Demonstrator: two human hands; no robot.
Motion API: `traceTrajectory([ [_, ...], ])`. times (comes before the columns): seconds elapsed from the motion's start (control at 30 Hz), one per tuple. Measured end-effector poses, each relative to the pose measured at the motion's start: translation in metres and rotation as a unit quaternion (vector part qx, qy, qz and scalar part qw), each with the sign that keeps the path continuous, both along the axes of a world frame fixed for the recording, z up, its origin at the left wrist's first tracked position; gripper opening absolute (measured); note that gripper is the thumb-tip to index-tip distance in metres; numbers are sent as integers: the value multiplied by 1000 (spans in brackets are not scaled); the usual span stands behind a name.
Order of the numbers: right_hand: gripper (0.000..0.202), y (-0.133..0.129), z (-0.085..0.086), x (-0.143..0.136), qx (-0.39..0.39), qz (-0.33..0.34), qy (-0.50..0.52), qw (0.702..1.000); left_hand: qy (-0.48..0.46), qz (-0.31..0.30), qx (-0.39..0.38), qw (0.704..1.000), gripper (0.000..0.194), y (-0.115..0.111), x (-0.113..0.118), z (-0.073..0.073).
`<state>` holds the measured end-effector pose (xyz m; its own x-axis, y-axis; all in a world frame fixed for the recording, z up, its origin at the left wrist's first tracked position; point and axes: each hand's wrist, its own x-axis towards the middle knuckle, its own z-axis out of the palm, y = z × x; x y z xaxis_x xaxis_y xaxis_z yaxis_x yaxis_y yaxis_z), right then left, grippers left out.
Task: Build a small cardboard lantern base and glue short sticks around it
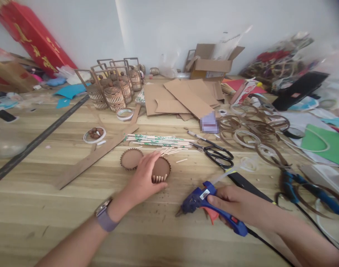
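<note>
My left hand (143, 178) curves over a round brown cardboard base (161, 168), fingers at its far side and thumb by its near edge, holding it on the table. Short pale sticks (159, 178) stand in a row along the near rim of this base. A second round base (131, 158) with a dark notched rim lies just left of it. My right hand (230, 204) is wrapped round the handle of a blue hot glue gun (195, 200); its nozzle points down and left, apart from the base. Loose cut sticks (169, 151) lie just beyond the bases.
Behind lie wrapped stick bundles (160, 140), black scissors (218, 154) and cardboard sheets (183, 98). Several small handled baskets (115, 97) stand at the back left. Brown strip rings (253, 122) and blue-handled pliers (289, 185) are at right. A cardboard strip (94, 159) lies left.
</note>
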<state>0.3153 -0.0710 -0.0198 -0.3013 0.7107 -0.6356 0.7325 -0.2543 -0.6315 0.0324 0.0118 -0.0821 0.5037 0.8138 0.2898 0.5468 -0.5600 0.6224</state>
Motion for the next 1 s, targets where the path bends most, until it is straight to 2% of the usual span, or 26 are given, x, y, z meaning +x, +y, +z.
traceTrajectory([
  [0.07, 57, 4, 10, -1, 103, 69, -164, 979, -7, 19, -9, 1000, 94, -1, 1, -1],
  [0.13, 47, 13, 20, -5, 169, 97, -297, 935, -7, 31, -14, 999, 95, -1, 3, -1],
  [0.17, 42, 19, 24, -8, 196, 102, -332, 917, -5, 33, -15, 999, 95, -2, 3, -1],
  [0.23, 30, 36, 28, -17, 270, 119, -336, 895, 0, 34, -15, 999, 93, -2, 5, -1],
  [0.3, 21, 55, 26, -28, 354, 155, -297, 873, 1, 30, -12, 999, 92, -1, 5, -1],
  [0.4, 19, 78, 13, -46, 397, 196, -260, 858, -2, 22, -5, 1000, 91, -1, 5, -1],
  [0.6, 25, 90, -7, -59, 414, 224, -224, 853, 3, 10, 7, 1000, 89, -1, 5, 1],
  [0.77, 27, 84, -4, -56, 418, 189, -177, 871, 9, 5, 6, 1000, 86, -1, 5, 3],
  [0.83, 22, 80, 0, -57, 403, 162, -120, 893, 12, 7, -2, 1000, 85, -1, 5, 3],
  [0.93, 11, 74, 2, -62, 330, 90, 36, 939, 15, 7, -12, 1000, 84, 0, 5, 3],
  [1.0, 9, 72, 0, -66, 290, 62, 101, 950, 8, 4, -9, 1000, 83, 0, 5, 3],
])
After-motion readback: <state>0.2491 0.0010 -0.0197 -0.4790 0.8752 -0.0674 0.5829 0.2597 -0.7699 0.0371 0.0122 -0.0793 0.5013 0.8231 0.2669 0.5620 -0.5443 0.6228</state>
